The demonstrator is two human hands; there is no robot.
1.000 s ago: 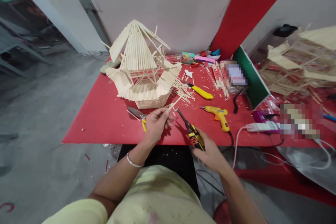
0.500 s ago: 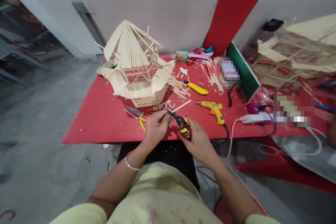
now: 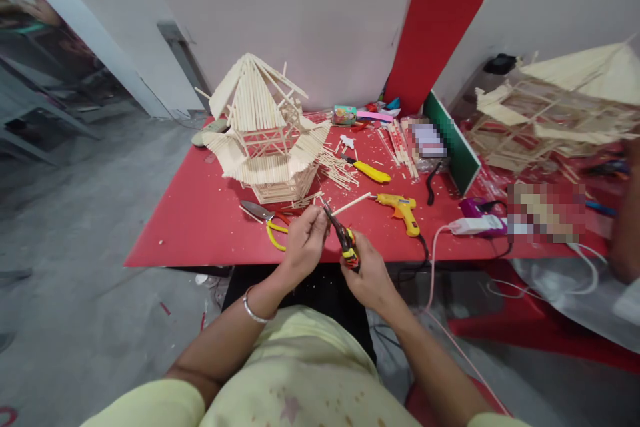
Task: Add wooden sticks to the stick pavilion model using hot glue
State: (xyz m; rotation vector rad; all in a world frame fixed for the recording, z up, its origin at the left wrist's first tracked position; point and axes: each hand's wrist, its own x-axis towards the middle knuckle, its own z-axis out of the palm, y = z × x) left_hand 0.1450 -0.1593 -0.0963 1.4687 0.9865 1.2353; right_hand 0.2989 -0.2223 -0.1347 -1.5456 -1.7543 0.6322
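My right hand (image 3: 369, 273) is wrapped round the black, yellow and red handles of a pair of pliers (image 3: 345, 243). Their dark jaws point up and left, across a thin wooden stick (image 3: 354, 203). With fingers pinched, my left hand (image 3: 306, 235) grips the stick's near end beside the jaws; its fingers cover that end. Behind my hands stands a model pavilion (image 3: 265, 167) built of wooden sticks, with a partly covered roof. Scissors with yellow handles (image 3: 276, 235) lie just left of my left hand. A yellow glue gun (image 3: 403, 208) rests to the right, near the stick's far tip.
Loose sticks (image 3: 337, 170) and a yellow utility knife (image 3: 370, 170) lie right of the model. A green board (image 3: 453, 147) stands on the red table (image 3: 170, 213). White cable (image 3: 435, 267) hangs over the front edge. Another stick model (image 3: 545, 113) and a person's arm (image 3: 625, 213) are at the right.
The view has tilted up slightly. The pliers' jaws, parted before, now look closer together at the stick. Both hands stay at about the same spot.
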